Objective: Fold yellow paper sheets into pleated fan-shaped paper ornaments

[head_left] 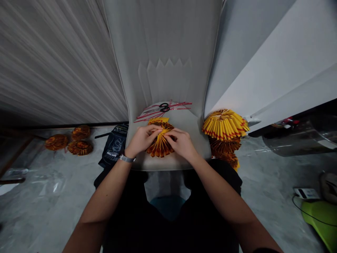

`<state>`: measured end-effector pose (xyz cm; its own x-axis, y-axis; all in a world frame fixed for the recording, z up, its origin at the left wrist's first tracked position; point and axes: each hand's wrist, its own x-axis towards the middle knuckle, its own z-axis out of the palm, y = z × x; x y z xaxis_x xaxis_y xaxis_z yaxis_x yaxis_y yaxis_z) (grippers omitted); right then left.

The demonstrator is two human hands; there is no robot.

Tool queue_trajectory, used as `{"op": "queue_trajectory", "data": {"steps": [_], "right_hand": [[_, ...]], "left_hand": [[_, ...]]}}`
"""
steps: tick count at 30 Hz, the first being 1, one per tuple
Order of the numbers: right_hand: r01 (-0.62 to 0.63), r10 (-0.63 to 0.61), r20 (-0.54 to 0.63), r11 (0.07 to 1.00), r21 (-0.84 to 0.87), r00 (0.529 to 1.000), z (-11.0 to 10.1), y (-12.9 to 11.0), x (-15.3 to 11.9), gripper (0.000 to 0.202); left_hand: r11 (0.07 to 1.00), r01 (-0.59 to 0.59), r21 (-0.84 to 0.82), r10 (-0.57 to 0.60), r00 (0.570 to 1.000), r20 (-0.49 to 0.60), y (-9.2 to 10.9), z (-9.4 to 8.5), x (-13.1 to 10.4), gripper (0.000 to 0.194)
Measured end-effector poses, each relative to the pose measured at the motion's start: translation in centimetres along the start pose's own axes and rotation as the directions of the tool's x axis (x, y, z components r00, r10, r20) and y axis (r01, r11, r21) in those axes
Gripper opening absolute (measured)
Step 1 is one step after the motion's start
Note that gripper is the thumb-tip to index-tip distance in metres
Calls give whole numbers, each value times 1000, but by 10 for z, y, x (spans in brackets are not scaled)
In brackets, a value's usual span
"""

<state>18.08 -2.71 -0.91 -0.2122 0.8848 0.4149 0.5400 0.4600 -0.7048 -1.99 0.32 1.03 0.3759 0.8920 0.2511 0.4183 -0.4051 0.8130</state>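
Observation:
On the seat of a grey chair [202, 151] lies a pleated gold and yellow paper fan [160, 146], its folds spread toward me. My left hand [143, 138] grips its gathered middle from the left, thumb and fingers pinched together. From the right, my right hand [181, 141] pinches the paper near the same centre. A flat yellow paper edge [158, 120] shows just behind the fan. Farther back on the seat, black-handled scissors [164, 107] rest among several thin red strips [151, 114]. The exact spot where my fingertips meet the paper is partly hidden.
Several round pleated paper pieces [80, 148] sit on the floor at left, near a dark printed bag [113, 146]. At right stand stacked yellow and gold pleated papers [225, 124]. A green object [321, 221] with a cable lies at far right.

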Motion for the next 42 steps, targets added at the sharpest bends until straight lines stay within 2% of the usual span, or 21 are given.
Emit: {"op": "queue_trajectory", "data": {"steps": [3, 7, 17, 25, 27, 30, 35, 39, 42], "right_hand": [[-34, 35, -52, 999, 23, 998, 0, -2, 1, 14], [3, -2, -132, 1000, 7, 991, 3, -2, 1, 12], [6, -11, -187, 1000, -31, 982, 12, -1, -1, 15], [1, -30, -216, 991, -136, 976, 15, -2, -4, 16], [11, -47, -195, 983, -181, 980, 15, 1, -6, 17], [85, -101, -75, 977, -195, 992, 10, 4, -9, 18], [95, -92, 48, 994, -54, 995, 1, 5, -6, 19], [51, -50, 72, 999, -9, 996, -1, 2, -3, 18], [4, -4, 14, 1000, -28, 1000, 1, 2, -3, 17]], "left_hand": [[1000, -3, 0, 3, 1000, 14, 1, -1, 1, 32], [1000, -14, 8, 14, 999, 41, 4, -3, 2, 32], [997, -58, 40, 55, 995, 85, 10, -6, -2, 30], [998, -57, 17, 57, 998, 7, 0, 1, 0, 29], [999, -51, 14, 51, 999, 1, -1, 3, 0, 30], [999, -39, 10, 39, 999, 12, -2, 4, 0, 31], [999, -36, 0, 36, 999, 24, 0, 0, 0, 31], [1000, -21, -14, 21, 999, 47, 3, -1, 1, 33], [1000, -9, -9, 9, 999, 53, 3, -2, 1, 34]]}}
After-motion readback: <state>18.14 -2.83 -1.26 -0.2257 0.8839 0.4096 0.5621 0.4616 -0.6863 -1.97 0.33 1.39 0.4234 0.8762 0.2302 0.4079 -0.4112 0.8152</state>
